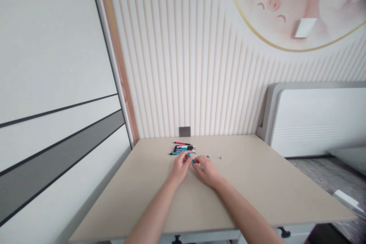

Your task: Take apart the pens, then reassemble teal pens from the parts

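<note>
Blue pen piece (189, 154) is pinched in the left hand (182, 163), nearer the table's (143, 190) back edge than its front. Right hand (206, 169) has thumb and finger nearly together on a second blue bit (192, 161); can't tell if they're joined, fingers cover too much. Pile of pens (184, 148) toward the back edge is partly blocked by the left hand, so no count, sorry. Tiny grey thing (220, 157) off to the right: too small to make out.

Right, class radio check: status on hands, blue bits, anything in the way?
Left hand pinching blue piece. Right hand at second blue bit, grip unclear. Whether pieces join, can't tell. Pens close by, just beyond left hand.
</note>
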`<state>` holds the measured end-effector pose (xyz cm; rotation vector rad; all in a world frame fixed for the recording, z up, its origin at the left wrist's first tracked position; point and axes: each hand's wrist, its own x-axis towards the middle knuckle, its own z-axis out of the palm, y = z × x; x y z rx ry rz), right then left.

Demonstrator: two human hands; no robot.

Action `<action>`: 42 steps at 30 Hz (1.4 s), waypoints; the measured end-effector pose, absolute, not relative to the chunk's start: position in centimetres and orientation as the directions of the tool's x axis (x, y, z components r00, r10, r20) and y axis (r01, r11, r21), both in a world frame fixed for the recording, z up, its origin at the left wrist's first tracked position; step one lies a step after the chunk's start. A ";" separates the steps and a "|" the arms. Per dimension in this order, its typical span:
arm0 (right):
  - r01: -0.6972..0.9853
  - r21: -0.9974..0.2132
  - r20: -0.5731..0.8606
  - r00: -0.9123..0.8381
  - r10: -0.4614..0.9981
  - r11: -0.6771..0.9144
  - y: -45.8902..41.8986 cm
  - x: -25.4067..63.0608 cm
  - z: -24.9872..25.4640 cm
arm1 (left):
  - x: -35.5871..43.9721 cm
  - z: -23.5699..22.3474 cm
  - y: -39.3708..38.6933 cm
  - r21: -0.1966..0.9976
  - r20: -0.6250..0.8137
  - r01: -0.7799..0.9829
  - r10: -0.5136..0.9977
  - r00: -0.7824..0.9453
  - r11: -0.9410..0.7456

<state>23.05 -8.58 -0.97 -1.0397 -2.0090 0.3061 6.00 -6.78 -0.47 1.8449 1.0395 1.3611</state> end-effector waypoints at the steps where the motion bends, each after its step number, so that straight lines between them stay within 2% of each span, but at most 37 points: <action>1: 0.542 -0.588 0.561 -0.261 0.785 0.601 -8.3 23.3 -1.1 | 5.9 -0.5 -6.7 0.860 0.452 0.196 0.882 0.136 -0.471; 4: 0.466 -0.717 0.528 -0.125 0.840 0.519 -7.8 23.9 -1.1 | 5.5 -0.6 -6.5 0.897 0.397 0.164 0.912 0.108 -0.410; 10: 0.373 -0.826 0.467 0.035 0.883 0.422 -7.4 24.7 -1.0 | 5.4 -0.8 -6.3 0.842 0.359 0.341 0.906 0.224 -0.418; 15: 0.321 -0.831 0.498 0.064 0.865 0.455 -7.1 24.9 -1.1 | 5.7 -1.1 -6.2 0.757 0.349 0.445 0.872 0.343 -0.478; 24: 0.333 -0.846 0.461 0.068 0.885 0.416 -6.9 25.0 -1.4 | 5.7 -1.1 -6.1 0.725 0.379 0.469 0.861 0.341 -0.505; 37: 0.301 -0.842 0.506 0.153 0.849 0.448 -7.1 25.2 -1.2 | 5.8 -1.4 -6.3 0.792 0.377 0.407 0.889 0.261 -0.455; 42: 0.297 -0.844 0.508 0.171 0.844 0.447 -7.0 25.1 -1.1 | 5.5 -2.1 -5.7 0.764 0.364 0.504 0.914 0.180 -0.403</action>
